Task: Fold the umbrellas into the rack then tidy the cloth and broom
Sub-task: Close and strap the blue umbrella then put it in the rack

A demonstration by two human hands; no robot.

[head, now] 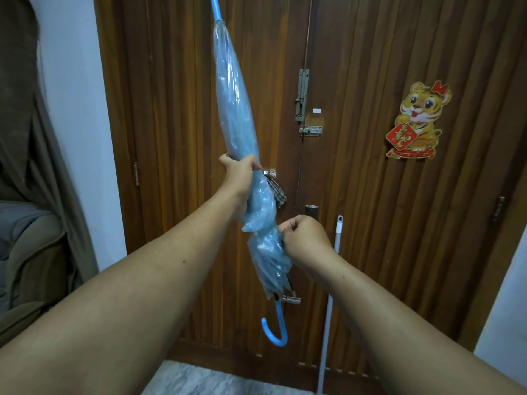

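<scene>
The blue umbrella (241,115) was held tip-up before the door (370,195). The left hand (241,178) was wrapped round its middle; the right hand (303,238), fingers pinched, apparently worked the strap. Folding step judged underway; fastening needed next, then racking.

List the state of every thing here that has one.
umbrella: closed, canopy bunched, handle down
left hand: gripping the umbrella's middle
right hand: pinching the canopy lower down
door: shut
broom handle: upright against the door
</scene>
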